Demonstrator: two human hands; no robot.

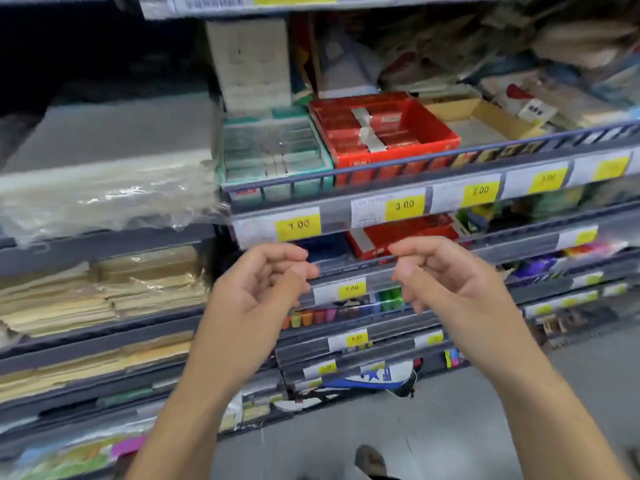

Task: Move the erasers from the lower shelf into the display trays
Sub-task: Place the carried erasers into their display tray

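Both my left hand [258,284] and right hand [446,277] hang loosely curled, holding nothing. Beyond them, the green tray [273,150] and red tray [384,128] hold erasers. I judge a between-loads step; next requires reaching below.

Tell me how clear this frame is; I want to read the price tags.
Head view: motion blur softens everything; yellow price tags show large digits only, small print unreadable. Glare streaks the plastic wrap. Wide-angle distortion bends the shelf rail. Upper left is dark. Both hands, left hand and right hand, look fairly sharp.
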